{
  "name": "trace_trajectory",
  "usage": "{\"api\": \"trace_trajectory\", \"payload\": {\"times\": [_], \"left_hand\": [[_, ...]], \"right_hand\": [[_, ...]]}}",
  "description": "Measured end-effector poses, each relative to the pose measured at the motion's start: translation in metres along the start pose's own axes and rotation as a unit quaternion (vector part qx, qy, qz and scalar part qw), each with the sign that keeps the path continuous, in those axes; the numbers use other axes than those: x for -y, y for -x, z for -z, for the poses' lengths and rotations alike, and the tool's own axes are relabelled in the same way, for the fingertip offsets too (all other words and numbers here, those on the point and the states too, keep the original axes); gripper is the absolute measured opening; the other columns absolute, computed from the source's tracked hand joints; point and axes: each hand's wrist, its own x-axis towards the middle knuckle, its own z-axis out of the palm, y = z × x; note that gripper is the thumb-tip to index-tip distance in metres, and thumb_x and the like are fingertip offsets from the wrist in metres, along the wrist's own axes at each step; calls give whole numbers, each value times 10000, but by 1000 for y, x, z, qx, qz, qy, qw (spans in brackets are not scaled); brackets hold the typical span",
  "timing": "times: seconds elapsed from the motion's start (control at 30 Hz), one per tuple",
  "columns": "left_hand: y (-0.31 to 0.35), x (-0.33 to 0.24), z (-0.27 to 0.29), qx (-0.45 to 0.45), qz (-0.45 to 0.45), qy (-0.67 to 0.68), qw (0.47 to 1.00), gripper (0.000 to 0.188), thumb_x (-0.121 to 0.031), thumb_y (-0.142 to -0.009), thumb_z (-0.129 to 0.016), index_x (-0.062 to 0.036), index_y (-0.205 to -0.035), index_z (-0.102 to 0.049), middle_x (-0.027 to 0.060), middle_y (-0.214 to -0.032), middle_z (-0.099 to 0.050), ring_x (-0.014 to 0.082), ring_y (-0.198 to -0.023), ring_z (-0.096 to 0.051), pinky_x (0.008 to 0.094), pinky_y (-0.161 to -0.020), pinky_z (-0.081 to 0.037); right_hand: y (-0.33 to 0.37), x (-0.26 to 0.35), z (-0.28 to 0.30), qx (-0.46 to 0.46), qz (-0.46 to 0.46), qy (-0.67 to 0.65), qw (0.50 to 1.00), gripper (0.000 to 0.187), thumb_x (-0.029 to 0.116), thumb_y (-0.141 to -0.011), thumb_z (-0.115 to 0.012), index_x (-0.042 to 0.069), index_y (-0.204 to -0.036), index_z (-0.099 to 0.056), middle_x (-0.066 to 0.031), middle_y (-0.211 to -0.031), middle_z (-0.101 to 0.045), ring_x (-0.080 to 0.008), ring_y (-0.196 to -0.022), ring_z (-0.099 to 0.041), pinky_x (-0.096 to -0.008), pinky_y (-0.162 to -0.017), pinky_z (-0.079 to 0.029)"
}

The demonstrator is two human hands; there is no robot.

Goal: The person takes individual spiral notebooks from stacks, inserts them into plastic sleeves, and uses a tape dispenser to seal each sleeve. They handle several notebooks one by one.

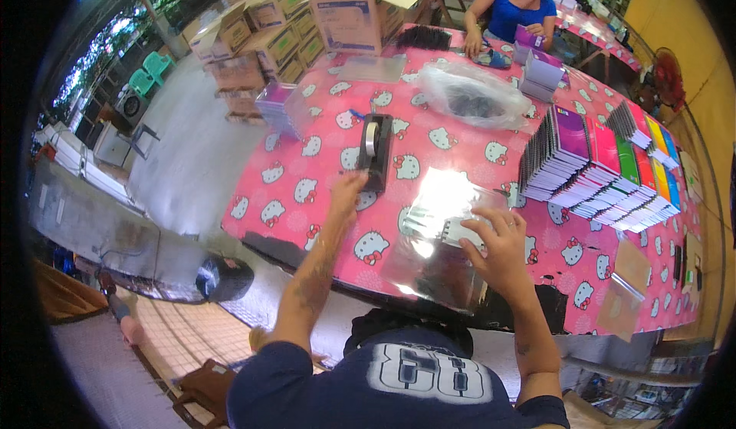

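Note:
My left hand (pixel 349 191) reaches to the near end of a black tape dispenser (pixel 381 153), which carries a roll of tape (pixel 372 139). Its fingertips are pinched together there; what is between them is too small to make out. My right hand (pixel 498 246) is spread with curved fingers over a shiny clear plastic sheet (pixel 429 264) lying flat near the table edge. Its fingertips rest on or just above the plastic; I cannot tell which. Strong glare covers part of the sheet.
Stacks of spiral notebooks (pixel 594 161) stand at the right. A clear plastic bag (pixel 475 95) with dark contents lies farther back. Wrapped notebooks (pixel 282 108) sit at the left edge, near cardboard boxes (pixel 284 38). Across the table a person in blue (pixel 515 11) handles purple notebooks.

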Motion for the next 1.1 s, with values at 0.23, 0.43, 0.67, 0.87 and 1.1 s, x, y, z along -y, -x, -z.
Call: {"api": "trace_trajectory", "payload": {"times": [0.23, 0.43, 0.67, 0.87, 1.1], "left_hand": [[10, -45, 8, 4, -129, -571, 811, 124, -92, -888, -696, -25, -990, -717, 37, -869, -733, 184, -738, -701, 329, -648, -543], [73, -75, -67, 390, -240, -209, 864, 153, -65, -917, -704, 0, -1056, -702, 50, -947, -712, 130, -921, -653, 300, -846, -516], [70, -108, -115, 506, -276, -265, 773, 262, -106, -876, -767, -141, -1135, -748, 59, -1096, -533, 196, -1113, -524, 333, -980, -424], [64, -97, -124, 498, -369, -278, 734, 158, -129, -850, -790, -182, -999, -777, 132, -1423, -470, 300, -1378, -405, 440, -1112, -346], [77, -53, -159, 403, -509, -312, 694, 207, -209, -808, -795, -183, -1006, -744, 204, -1518, -368, 465, -1402, -320, 578, -1142, -279]], "right_hand": [[-3, 18, -13, -11, -35, 59, 998, 369, 355, -860, -713, 138, -1159, -697, -52, -1092, -672, -253, -1088, -582, -461, -989, -342], [-8, 33, -27, 12, -62, 100, 993, 368, 401, -844, -713, 133, -1095, -738, -67, -1011, -678, -255, -1043, -598, -455, -960, -358], [-9, 30, -27, 38, -87, 65, 993, 374, 420, -825, -734, 125, -1054, -745, -93, -1062, -645, -262, -1070, -587, -464, -961, -367], [44, -42, -5, -78, -208, -134, 966, 489, 370, -727, -869, 108, -1074, -646, -115, -1182, -574, -295, -1121, -554, -446, -989, -397], [56, -58, -50, 52, 4, -75, 996, 498, 310, -737, -847, 229, -1209, -711, -113, -1531, -436, -330, -1438, -359, -502, -1165, -298]]}}
